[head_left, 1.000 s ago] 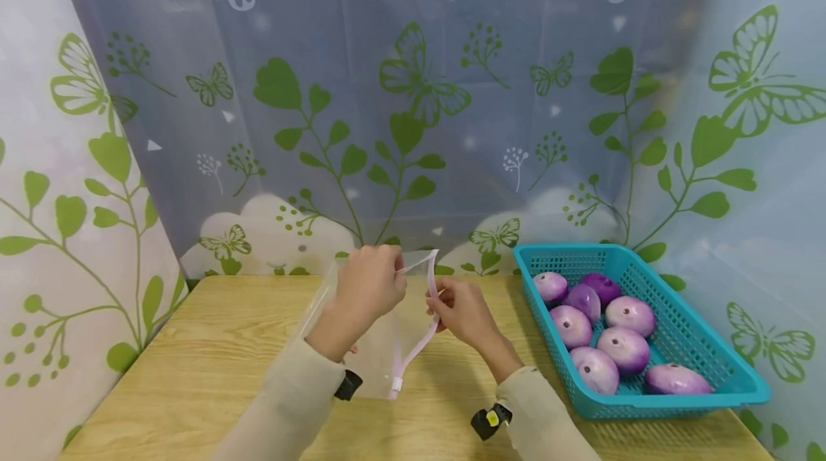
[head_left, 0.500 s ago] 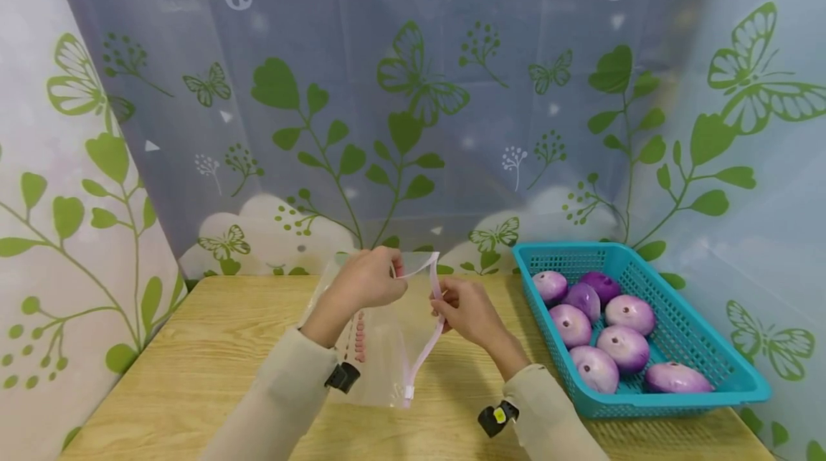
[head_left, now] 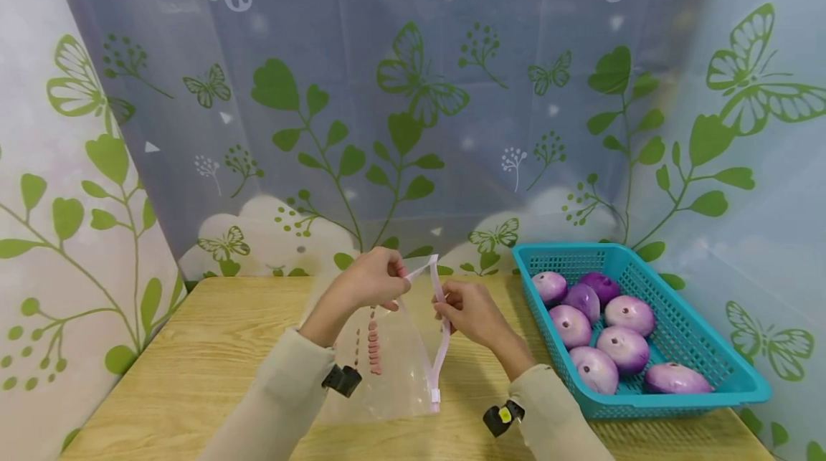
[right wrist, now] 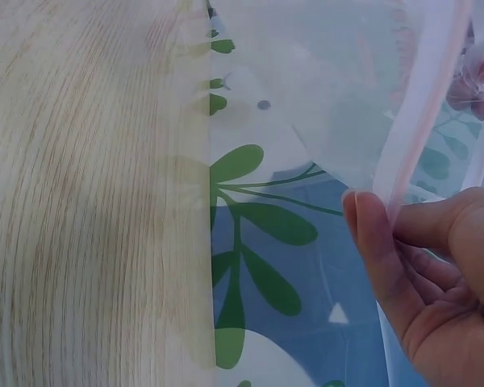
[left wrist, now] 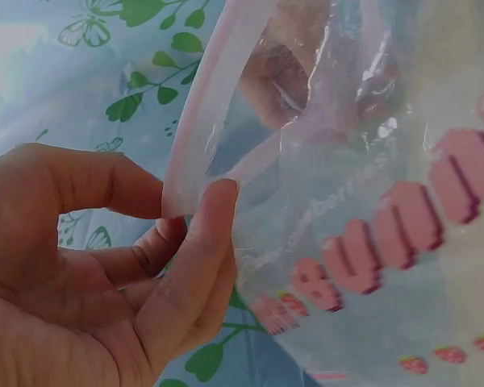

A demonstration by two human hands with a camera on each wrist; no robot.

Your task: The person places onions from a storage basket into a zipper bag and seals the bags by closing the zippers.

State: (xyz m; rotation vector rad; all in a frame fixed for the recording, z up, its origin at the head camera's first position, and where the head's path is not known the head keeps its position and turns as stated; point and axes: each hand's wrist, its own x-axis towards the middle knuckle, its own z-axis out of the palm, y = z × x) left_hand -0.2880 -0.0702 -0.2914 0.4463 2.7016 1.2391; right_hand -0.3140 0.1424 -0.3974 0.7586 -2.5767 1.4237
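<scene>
A clear zipper bag (head_left: 403,346) with pink lettering and a pale pink slider strip hangs between both hands over the table, its mouth spread apart and facing right. With thumb and fingers my left hand (head_left: 374,278) pinches one side of the mouth; the left wrist view shows that hand (left wrist: 121,266) at the bag's pink-edged rim (left wrist: 198,121). My right hand (head_left: 472,310) pinches the opposite strip, as the right wrist view shows with the hand (right wrist: 436,282) at the strip (right wrist: 423,97). At the strip's near end sits the white slider (head_left: 435,396).
To the right stands a turquoise plastic basket (head_left: 716,353) holding several purple onions (head_left: 622,350). Underneath is a wooden table (head_left: 213,346). A patterned curtain (head_left: 310,38) with green leaves and butterflies surrounds the table at the back and sides.
The bag's lower end and slider have swung right and nearer, and its pink lettering has come into view. My left hand has turned slightly; both hands still hold the mouth.
</scene>
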